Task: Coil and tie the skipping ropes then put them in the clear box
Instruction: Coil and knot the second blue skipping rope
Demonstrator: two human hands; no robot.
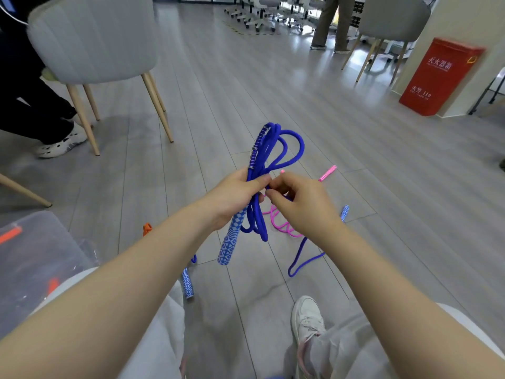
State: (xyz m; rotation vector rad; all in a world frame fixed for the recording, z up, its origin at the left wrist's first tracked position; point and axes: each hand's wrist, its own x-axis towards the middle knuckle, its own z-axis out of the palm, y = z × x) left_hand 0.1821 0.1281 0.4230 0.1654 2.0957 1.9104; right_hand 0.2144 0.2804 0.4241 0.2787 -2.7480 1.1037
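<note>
I am holding the coiled blue skipping rope (276, 149) up over the floor (355, 127), my left hand (235, 198) wrapping its fingers round the bundled loops and the patterned blue handle (229, 242), which is hanging below my palm. My right hand (300, 203) is pinching a strand right beside the left thumb, fingers pressed together. A loose blue length (303, 258) is trailing down to the floor. The pink skipping rope (284, 225) is lying on the floor beneath my hands. The clear box (35, 258) is sitting at the floor's near left corner, beside my knee.
</note>
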